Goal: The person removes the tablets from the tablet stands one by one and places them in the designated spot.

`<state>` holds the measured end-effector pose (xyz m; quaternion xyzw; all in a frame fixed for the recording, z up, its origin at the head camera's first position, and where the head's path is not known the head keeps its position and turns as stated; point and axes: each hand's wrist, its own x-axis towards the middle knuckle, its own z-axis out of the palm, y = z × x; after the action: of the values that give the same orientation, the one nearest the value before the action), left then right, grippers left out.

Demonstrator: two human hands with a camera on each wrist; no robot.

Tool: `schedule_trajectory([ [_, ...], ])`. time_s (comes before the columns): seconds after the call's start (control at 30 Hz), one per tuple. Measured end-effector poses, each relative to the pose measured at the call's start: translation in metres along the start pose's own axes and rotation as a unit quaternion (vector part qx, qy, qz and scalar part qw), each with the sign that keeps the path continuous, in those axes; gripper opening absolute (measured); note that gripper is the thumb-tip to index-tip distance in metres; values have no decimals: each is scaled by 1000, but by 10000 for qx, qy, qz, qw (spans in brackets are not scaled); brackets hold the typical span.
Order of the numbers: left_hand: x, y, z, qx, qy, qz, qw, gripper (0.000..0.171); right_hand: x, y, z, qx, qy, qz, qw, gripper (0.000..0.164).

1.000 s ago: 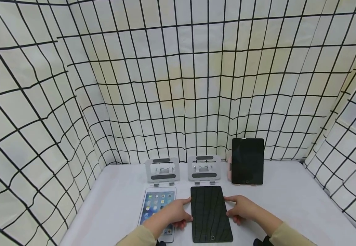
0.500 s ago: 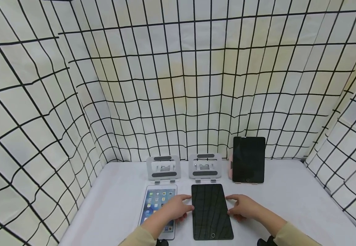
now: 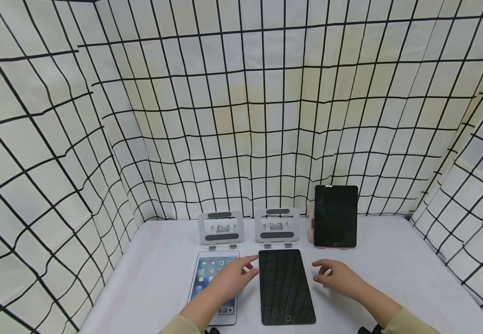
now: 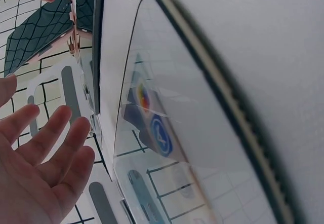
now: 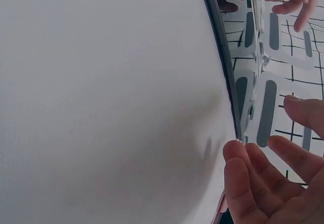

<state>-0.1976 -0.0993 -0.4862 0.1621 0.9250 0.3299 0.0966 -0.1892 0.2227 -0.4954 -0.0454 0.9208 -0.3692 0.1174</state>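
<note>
Well inside gridded walls [image 3: 220,144], hands [image 3: 230,277] [image 3: 338,277] beside black tablet [image 3: 286,286]

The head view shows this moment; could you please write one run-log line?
flat black tablet: screen dark | left hand: empty, near its left edge | right hand: empty, apart from it | white tablet: screen lit

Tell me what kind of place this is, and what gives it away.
Probably a small staged workspace or recording booth. White panels with black grid lines close in the back and both sides of a white table, where a black tablet and a white tablet lie before two grey stands.
</note>
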Motion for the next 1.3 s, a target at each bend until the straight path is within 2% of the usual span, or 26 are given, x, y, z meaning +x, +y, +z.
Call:
schedule_trajectory([
  [0.3,-1,2,0,102,177,29,9998,46,-3,-2,-9,-541,256,-240,9979,46],
  [0.57,2,5,3,241,315,15,9992,45,-8,9,-20,-882,611,-422,9933,53],
  [0.9,8,8,5,70,527,-4,9986,43,-9,27,-31,-836,794,-532,9919,55],
  [1.13,16,13,9,105,898,197,9957,41,-11,34,-43,-963,961,-687,9883,53],
  [1.3,21,18,11,176,1022,340,9940,40,-11,36,-52,-1036,991,-584,9879,53],
])
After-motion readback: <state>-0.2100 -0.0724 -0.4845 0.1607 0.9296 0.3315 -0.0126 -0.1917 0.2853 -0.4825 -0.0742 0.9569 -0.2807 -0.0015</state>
